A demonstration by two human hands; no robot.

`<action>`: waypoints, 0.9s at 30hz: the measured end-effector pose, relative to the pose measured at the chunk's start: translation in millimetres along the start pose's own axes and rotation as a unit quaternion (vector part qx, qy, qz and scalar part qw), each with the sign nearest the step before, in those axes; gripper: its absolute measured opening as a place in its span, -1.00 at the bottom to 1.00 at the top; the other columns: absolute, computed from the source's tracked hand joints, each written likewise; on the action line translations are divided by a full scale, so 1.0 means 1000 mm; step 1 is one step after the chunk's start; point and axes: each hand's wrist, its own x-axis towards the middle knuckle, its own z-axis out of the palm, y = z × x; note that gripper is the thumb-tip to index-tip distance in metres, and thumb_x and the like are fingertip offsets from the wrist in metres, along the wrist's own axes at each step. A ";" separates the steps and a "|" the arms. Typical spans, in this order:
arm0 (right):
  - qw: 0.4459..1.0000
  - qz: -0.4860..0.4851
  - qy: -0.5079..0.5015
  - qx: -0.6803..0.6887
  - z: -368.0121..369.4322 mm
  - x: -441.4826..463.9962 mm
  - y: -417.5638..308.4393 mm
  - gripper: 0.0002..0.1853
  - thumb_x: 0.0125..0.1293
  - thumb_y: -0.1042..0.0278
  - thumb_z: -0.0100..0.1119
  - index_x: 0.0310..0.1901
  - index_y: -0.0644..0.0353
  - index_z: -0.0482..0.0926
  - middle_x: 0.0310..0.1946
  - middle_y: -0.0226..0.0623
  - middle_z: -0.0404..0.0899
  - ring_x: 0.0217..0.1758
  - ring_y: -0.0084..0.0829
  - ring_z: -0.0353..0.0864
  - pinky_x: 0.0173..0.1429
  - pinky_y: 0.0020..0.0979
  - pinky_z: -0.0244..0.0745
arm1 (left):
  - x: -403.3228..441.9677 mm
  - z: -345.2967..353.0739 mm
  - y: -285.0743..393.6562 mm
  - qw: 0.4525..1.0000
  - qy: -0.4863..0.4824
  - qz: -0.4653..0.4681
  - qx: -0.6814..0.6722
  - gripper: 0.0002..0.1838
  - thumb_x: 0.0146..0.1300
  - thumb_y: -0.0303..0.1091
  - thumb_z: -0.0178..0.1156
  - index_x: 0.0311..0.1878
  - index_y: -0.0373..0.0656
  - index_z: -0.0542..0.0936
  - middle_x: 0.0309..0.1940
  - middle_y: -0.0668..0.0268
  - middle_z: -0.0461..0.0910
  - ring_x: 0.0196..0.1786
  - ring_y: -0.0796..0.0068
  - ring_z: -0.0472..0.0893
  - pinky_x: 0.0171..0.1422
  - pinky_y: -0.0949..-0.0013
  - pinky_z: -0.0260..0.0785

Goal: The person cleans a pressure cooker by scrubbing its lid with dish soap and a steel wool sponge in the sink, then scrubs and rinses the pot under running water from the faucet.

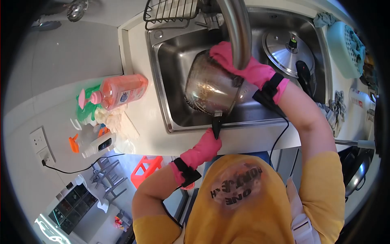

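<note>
A scuffed, stained metal pot (209,83) lies tilted in the left basin of the steel sink (168,118). My left hand (203,148), in a pink rubber glove, grips the pot's black handle (217,124) at the sink's front edge. My right hand (231,57), gloved the same way, presses its bent fingers against the far side of the pot. The faucet (239,36) covers part of that hand, and whatever may be under its fingers is hidden. Both wrists have black straps.
In the right basin sit a steel lid (284,53) and a black-handled utensil (304,77). Bottles, including a pink soap pump bottle (124,91), are on the left. A wire rack (170,12) stands behind, a teal basket (343,49) and grey cloths (338,110) at right.
</note>
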 end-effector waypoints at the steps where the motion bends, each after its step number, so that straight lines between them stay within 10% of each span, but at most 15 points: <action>1: 0.996 -0.024 0.000 -0.085 -0.003 0.008 0.007 -0.73 0.28 0.10 0.24 -0.11 0.07 0.68 -0.21 -0.13 0.70 -0.06 -0.11 0.69 0.02 -0.19 0.55 | 0.001 -0.002 0.002 1.000 0.003 0.005 0.007 -0.66 0.33 -0.24 0.07 0.06 -0.24 0.34 -0.53 0.23 0.46 -0.66 0.42 0.49 -0.66 0.30 0.27; 6: 0.908 -0.257 -0.233 -0.233 0.022 -0.026 -0.024 -0.96 0.21 0.51 0.18 -0.32 0.15 0.60 -0.36 -0.23 0.52 -0.18 -0.07 0.56 -0.11 -0.17 0.49 | 0.002 -0.001 -0.001 1.000 0.000 -0.005 0.014 -0.66 0.35 -0.21 0.04 0.04 -0.24 0.34 -0.55 0.23 0.46 -0.67 0.40 0.48 -0.66 0.29 0.27; 9: 0.974 -0.094 -0.125 -0.164 -0.007 0.003 0.018 -0.88 0.24 0.31 0.19 -0.25 0.06 0.67 -0.40 -0.26 0.63 -0.20 -0.26 0.66 -0.11 -0.23 0.53 | 0.005 -0.001 -0.005 1.000 0.006 -0.009 0.020 -0.66 0.36 -0.19 0.02 0.05 -0.24 0.33 -0.55 0.22 0.46 -0.66 0.39 0.50 -0.66 0.29 0.27; 12: 0.985 -0.080 -0.094 -0.119 -0.008 0.005 0.007 -0.92 0.13 0.37 0.21 -0.33 0.05 0.67 -0.47 -0.30 0.53 -0.22 -0.20 0.61 -0.11 -0.19 0.51 | 0.003 -0.005 0.003 0.998 -0.010 -0.039 0.039 -0.66 0.36 -0.19 0.04 0.04 -0.23 0.32 -0.53 0.20 0.48 -0.64 0.37 0.52 -0.66 0.29 0.28; 14: 0.939 -0.254 -0.173 -0.155 0.004 -0.013 -0.018 -0.93 0.15 0.38 0.21 -0.34 0.07 0.67 -0.47 -0.30 0.53 -0.24 -0.20 0.61 -0.11 -0.20 0.50 | 0.004 -0.003 -0.001 0.999 -0.003 -0.024 0.037 -0.67 0.36 -0.20 0.04 0.03 -0.22 0.32 -0.53 0.20 0.48 -0.63 0.36 0.53 -0.66 0.28 0.28; 15: 0.908 -0.238 -0.273 -0.212 0.011 -0.027 -0.043 -0.92 0.19 0.50 0.24 -0.28 0.12 0.65 -0.39 -0.28 0.48 -0.25 -0.21 0.53 -0.17 -0.23 0.43 | 0.005 -0.003 -0.002 0.999 0.000 -0.016 0.039 -0.68 0.36 -0.20 0.04 0.02 -0.22 0.32 -0.54 0.19 0.48 -0.62 0.35 0.54 -0.66 0.27 0.28; 19: 0.994 -0.032 -0.070 -0.071 -0.005 -0.009 0.008 -0.89 0.15 0.56 0.22 -0.29 0.14 0.63 -0.39 -0.27 0.48 -0.24 -0.21 0.52 -0.15 -0.23 0.44 | 0.008 -0.004 -0.004 0.998 -0.007 -0.025 0.048 -0.70 0.34 -0.25 0.04 0.02 -0.22 0.32 -0.55 0.17 0.48 -0.64 0.32 0.53 -0.64 0.22 0.29; 27: 0.972 -0.101 -0.145 -0.153 -0.013 -0.020 -0.007 -0.96 0.24 0.40 0.25 -0.33 0.09 0.67 -0.32 -0.23 0.54 -0.17 -0.11 0.59 -0.07 -0.22 0.52 | 0.011 -0.006 -0.007 0.998 -0.017 -0.005 0.058 -0.66 0.34 -0.23 0.06 0.05 -0.25 0.33 -0.54 0.17 0.50 -0.61 0.35 0.54 -0.61 0.26 0.31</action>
